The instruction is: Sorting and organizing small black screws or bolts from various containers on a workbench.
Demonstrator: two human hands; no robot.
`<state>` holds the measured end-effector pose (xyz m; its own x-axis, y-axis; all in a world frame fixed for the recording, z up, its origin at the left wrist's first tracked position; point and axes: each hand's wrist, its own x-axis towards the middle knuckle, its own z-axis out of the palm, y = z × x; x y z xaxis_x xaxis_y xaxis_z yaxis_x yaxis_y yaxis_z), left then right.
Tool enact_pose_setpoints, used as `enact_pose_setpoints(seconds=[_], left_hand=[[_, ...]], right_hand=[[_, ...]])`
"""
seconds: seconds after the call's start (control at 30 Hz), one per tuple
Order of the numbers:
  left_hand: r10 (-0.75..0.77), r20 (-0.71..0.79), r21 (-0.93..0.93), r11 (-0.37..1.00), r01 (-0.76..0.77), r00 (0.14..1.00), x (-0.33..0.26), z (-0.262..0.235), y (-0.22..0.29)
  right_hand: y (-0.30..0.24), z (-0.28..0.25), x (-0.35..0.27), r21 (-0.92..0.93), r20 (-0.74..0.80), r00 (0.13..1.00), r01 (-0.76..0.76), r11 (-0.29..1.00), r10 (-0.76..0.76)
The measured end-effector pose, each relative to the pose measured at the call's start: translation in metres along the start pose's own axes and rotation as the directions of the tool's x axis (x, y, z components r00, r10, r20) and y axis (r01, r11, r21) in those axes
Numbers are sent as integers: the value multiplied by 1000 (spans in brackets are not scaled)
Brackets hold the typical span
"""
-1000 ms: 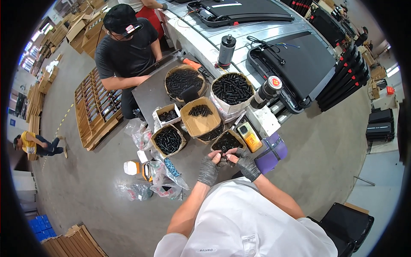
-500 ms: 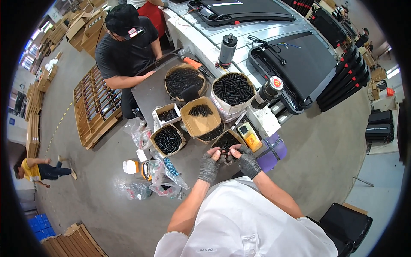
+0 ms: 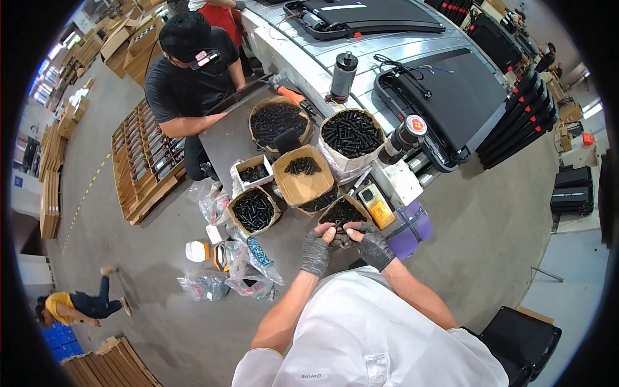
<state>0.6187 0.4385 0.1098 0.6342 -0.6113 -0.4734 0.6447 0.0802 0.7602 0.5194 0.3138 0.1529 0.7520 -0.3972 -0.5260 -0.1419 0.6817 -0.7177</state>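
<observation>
Both hands wear dark grey fingerless gloves and meet at the near edge of a small open box (image 3: pixel 345 208) of black parts. My left hand (image 3: pixel 318 248) has thumb and fingers pinched together. Facing it, my right hand (image 3: pixel 372 245) pinches the same way, its fingertips close to the left ones. Something small and dark seems to be between the fingertips, too small to name. Just beyond stands a cardboard box (image 3: pixel 293 182) with a few black pieces inside. Left of it are a box of black bolt-like parts (image 3: pixel 253 211) and a white box of small black pieces (image 3: pixel 253 171).
Larger containers of black bolt-like parts (image 3: pixel 352 133) stand farther back. A phone (image 3: pixel 376 205) lies right of my hands, near a purple object (image 3: pixel 412 231). Plastic bags (image 3: pixel 248 267) lie at left. A person in black (image 3: pixel 193 84) sits across the table; another in yellow (image 3: pixel 61 308) walks at far left.
My hands stay over the small box, fingertips shifting slightly. The person in yellow has walked nearer the bottom left. The person in red at the back has moved a little left.
</observation>
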Motion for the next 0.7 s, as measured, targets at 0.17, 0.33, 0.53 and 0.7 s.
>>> enact_pose_setpoints(seconds=[0.17, 0.33, 0.53, 0.7], left_hand=[[-49, 15, -90, 995, 50, 999, -4, 3, 4], [-105, 7, -122, 987, 105, 994, -1, -6, 0], [-97, -20, -316, 945, 86, 995, -10, -40, 2], [-104, -53, -281, 956, 85, 993, -25, -59, 2]], right_hand=[[-5, 9, -9, -341, -7, 994, 104, 934, -113], [-2, 12, -10, -377, -42, 982, 155, 913, -184], [33, -62, 40, 23, -68, 994, 89, 996, -87], [50, -67, 78, -858, 151, 965, 235, 457, -212]])
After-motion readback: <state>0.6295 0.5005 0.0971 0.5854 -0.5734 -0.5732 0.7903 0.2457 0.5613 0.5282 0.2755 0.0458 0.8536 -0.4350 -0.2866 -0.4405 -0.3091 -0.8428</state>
